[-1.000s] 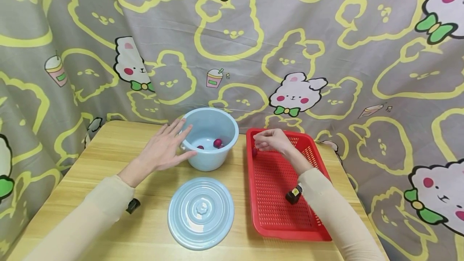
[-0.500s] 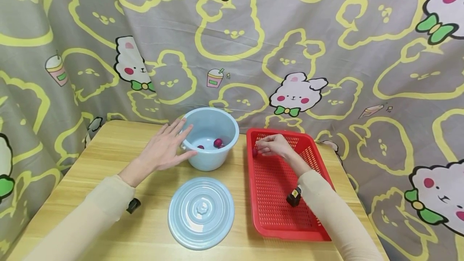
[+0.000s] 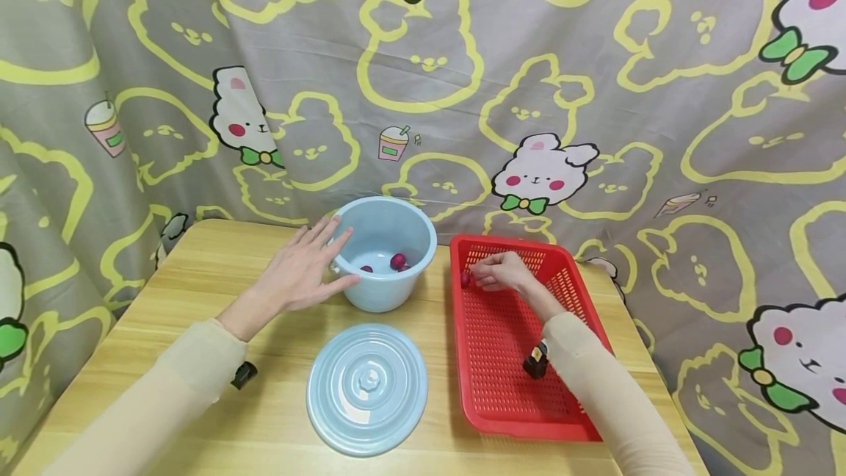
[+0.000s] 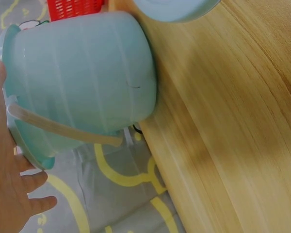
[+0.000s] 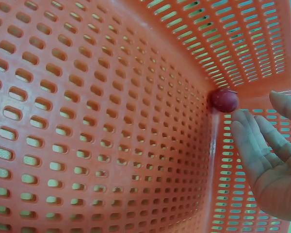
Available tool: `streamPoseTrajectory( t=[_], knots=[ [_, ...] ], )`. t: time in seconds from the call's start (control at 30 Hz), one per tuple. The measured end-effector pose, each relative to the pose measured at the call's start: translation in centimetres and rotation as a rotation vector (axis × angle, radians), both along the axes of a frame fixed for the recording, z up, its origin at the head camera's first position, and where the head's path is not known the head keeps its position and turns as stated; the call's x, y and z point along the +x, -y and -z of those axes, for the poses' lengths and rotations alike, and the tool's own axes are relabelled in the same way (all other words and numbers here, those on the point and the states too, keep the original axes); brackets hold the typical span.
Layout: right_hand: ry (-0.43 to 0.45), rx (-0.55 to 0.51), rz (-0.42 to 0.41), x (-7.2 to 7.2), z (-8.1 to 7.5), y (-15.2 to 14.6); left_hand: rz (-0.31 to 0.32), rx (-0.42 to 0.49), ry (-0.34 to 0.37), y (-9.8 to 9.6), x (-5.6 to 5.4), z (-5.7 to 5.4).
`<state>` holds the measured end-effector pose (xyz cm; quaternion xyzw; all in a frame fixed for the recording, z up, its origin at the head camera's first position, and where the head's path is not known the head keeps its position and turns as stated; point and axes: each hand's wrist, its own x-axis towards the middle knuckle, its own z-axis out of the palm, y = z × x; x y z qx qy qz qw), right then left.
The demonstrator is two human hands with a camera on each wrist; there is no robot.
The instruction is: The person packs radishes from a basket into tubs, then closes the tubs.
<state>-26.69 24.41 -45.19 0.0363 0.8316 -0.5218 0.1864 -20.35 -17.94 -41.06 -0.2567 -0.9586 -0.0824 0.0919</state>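
My left hand (image 3: 297, 269), its fingers spread and straight, rests at the near-left rim of a light blue bucket (image 3: 380, 294). Inside the bucket lie a few dark red, plum-like fruits (image 3: 397, 261). The left wrist view shows the bucket's side and its pale carrying handle (image 4: 63, 127). My right hand (image 3: 505, 272) is down in a red perforated basket (image 3: 460, 344). One round red fruit (image 5: 225, 100) sits in the basket's far-left corner, right by my fingertips. My right thumb stands apart from it; whether a fingertip touches the fruit I cannot tell.
A light blue round lid (image 3: 367, 388) lies flat on the wooden table (image 3: 264, 417), in front of the bucket and left of the basket. Behind the table hangs a grey patterned curtain (image 3: 436, 131). Each wrist carries a small black camera (image 3: 535, 362).
My right hand has lowered slightly into the basket and shifted a little right, so the red fruit shows more clearly beside its fingertips. My left hand and the bucket stay as they were.
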Motion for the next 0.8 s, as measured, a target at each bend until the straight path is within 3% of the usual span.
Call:
streamPoseTrajectory(
  t=[0.57, 0.8],
  knots=[
    [0.022, -0.014, -0.031, -0.1, 1.4, 0.4, -0.002, -0.005, -0.005, 0.0, 0.1, 0.0],
    [0.032, -0.007, -0.007, -0.3, 2.0, 0.6, -0.003, -0.012, -0.009, 0.0, 0.1, -0.1]
  ],
)
